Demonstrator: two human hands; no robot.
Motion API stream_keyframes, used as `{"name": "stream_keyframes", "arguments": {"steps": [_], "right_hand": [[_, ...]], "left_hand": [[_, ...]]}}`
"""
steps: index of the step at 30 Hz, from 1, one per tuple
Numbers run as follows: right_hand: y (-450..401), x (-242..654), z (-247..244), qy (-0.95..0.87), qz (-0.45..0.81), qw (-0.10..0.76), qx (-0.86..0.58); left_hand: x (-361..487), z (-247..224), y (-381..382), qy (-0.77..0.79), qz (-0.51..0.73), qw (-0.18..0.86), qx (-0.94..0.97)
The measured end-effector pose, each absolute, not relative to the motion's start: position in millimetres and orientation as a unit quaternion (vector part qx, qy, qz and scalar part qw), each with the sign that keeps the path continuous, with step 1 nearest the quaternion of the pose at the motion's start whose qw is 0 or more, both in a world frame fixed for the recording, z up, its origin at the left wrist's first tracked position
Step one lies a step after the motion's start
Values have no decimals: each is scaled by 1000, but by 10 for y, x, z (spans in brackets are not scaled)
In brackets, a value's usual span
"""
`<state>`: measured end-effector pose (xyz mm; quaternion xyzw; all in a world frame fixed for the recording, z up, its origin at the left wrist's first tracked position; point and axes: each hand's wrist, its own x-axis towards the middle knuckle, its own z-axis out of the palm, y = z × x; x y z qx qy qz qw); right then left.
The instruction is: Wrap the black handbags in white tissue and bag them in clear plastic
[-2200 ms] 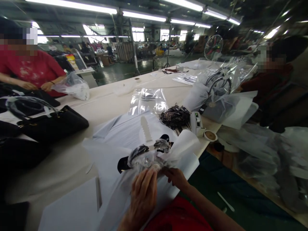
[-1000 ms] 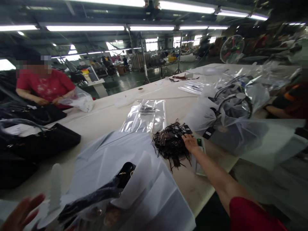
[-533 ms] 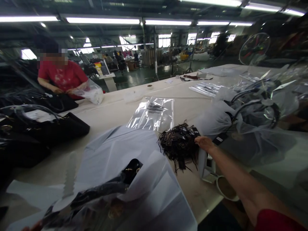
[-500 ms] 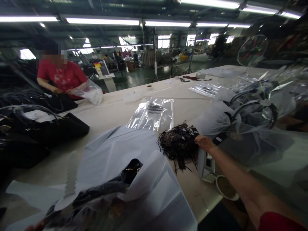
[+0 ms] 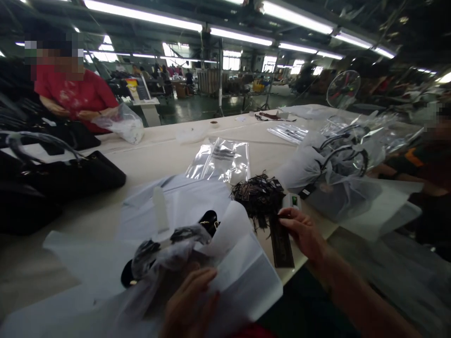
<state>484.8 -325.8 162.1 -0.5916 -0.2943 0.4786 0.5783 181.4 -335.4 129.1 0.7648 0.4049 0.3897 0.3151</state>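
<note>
My right hand (image 5: 299,230) pinches the top of a dark brown tag (image 5: 282,244), which hangs down over the table's front edge. Just behind it lies a heap of dark tags with strings (image 5: 257,193). My left hand (image 5: 192,300) is blurred, fingers apart, over the front of a bag wrapped in thin white paper (image 5: 243,277). Black handle parts (image 5: 209,221) of that bag stick out, partly under clear plastic. Whether the left hand touches the paper is hard to tell.
Clear plastic sleeves (image 5: 221,159) lie mid-table. Black handbags (image 5: 84,178) stand at left, near a person in a red shirt (image 5: 77,96) handling a plastic bag (image 5: 125,124). A wrapped bag (image 5: 331,188) sits at right, beside another person (image 5: 430,173). A small white device (image 5: 291,201) is behind my right hand.
My right hand has drawn back from the heap with a tag in it. My left hand has come into fuller view over the wrapped bag. A person now shows at right.
</note>
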Motion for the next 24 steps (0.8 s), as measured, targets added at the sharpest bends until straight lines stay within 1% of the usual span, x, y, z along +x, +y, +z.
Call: {"name": "stream_keyframes", "arguments": {"steps": [1, 2, 3, 4, 6, 8, 11, 17, 24], "right_hand": [[-3359, 4663, 1670, -269, 520, 572, -575], [-3448, 4498, 1705, -247, 558, 559, -561], [-3525, 4354, 1726, -227, 590, 545, -551], [-3592, 4231, 1732, -208, 617, 529, -544], [-3697, 4042, 1704, -182, 653, 507, -532], [-3770, 3917, 1640, -175, 669, 500, -522], [-3837, 3809, 1537, -185, 676, 494, -515], [-3878, 3697, 1455, -187, 667, 496, -524], [-3843, 3597, 1437, -185, 685, 481, -515]], "left_hand": [[1894, 1248, -3354, 391, 342, 460, 720], [1977, 1209, -3358, 386, 310, 581, 646], [2056, 1176, -3368, 374, 279, 680, 565], [2124, 1153, -3383, 362, 259, 747, 494], [2211, 1138, -3428, 335, 249, 816, 400], [2224, 1159, -3479, 310, 258, 839, 365], [2136, 1204, -3533, 298, 261, 848, 352], [1907, 1190, -3567, 315, 275, 853, 313], [1805, 1132, -3620, 347, 293, 832, 317]]}}
